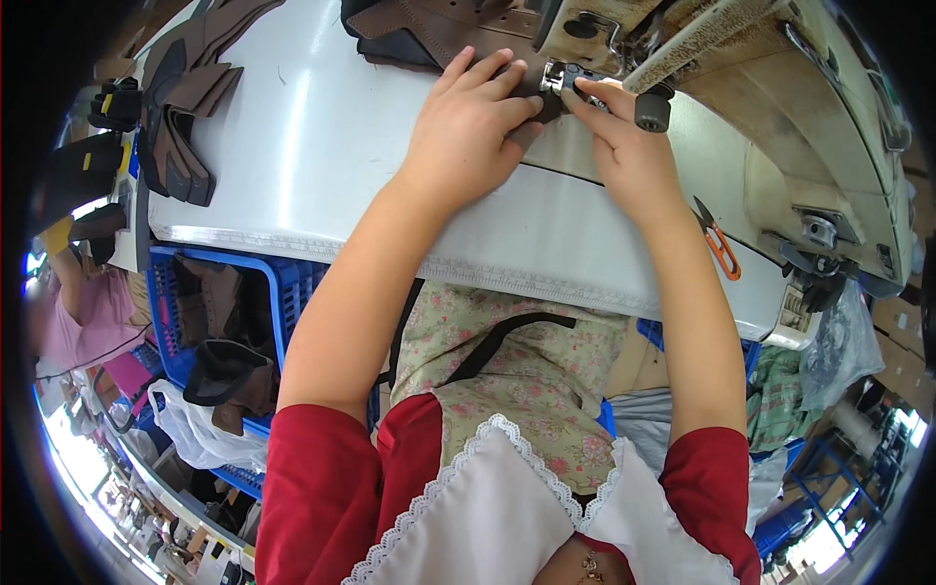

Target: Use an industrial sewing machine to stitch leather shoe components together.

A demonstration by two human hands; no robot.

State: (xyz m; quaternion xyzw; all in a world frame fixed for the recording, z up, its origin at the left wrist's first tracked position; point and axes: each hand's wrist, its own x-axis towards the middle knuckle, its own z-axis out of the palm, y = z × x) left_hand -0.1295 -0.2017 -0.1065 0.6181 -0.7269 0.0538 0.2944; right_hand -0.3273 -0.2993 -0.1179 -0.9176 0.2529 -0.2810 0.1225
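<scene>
Leather wants even pressure from my spread, ungripping left hand; my right hand, whose grip I cannot tell, should steer clear of the presser foot.

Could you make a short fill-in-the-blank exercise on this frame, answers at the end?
1. The left hand rests on a ____ workpiece.
2. The right hand is at the presser foot of a ____ machine.
3. The snips on the white table have an ____ handle.
4. The basket below the table's left end is ____.

Missing words: brown; sewing; orange; blue.
</scene>
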